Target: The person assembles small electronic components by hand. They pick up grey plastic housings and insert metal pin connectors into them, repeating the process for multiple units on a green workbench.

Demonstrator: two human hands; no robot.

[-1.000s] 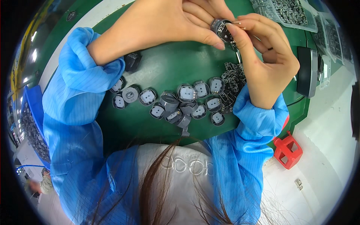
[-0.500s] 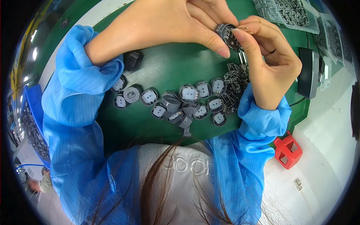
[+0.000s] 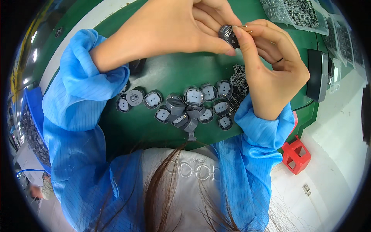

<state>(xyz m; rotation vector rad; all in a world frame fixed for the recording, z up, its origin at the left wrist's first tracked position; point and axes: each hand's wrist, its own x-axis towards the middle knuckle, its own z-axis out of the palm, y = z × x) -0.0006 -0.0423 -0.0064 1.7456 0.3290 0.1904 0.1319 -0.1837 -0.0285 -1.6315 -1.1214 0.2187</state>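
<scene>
Above the green mat, both hands meet at a small dark round electrical part (image 3: 228,36) with pale markings on its face. My left hand (image 3: 166,31) reaches in from the left and grips its far-left edge between thumb and fingers. From the right, my right hand (image 3: 276,65) pinches the other side, thumb pressed onto the face. Thin metal pins (image 3: 247,28) poke out by the right fingertips; whether they belong to the round part I cannot tell. Below lie several grey round housings (image 3: 194,96) with pale inner plates, and a heap of small metal parts (image 3: 239,82).
A clear tray of small metal pieces (image 3: 303,13) stands at the far right, near a black-and-grey box (image 3: 317,75). A red plastic holder (image 3: 296,156) sits beyond the mat's right edge. At the left is a blue bin (image 3: 35,112) of small grey parts.
The round part and my right hand have shifted slightly left, and the part has turned a little. Silver prongs seen under my right fingers are now out of sight.
</scene>
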